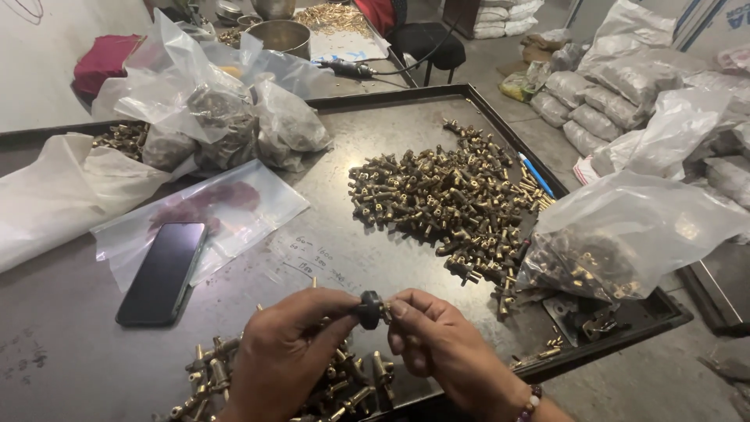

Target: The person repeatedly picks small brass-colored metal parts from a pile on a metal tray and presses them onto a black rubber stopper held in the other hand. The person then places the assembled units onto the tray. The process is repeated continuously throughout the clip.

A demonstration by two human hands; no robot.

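Your metal tray (406, 92) has a raised rim along its far and right edges; bare surface lies between the smartphone (163, 272) and the large pile of brass fittings (445, 195). A smaller heap of fittings (344, 391) sits under your hands at the near edge. Your left hand (285, 352) and right hand (437, 344) meet, fingertips pinched together on a small black knob (370, 309) joined to a brass piece, held above the tray
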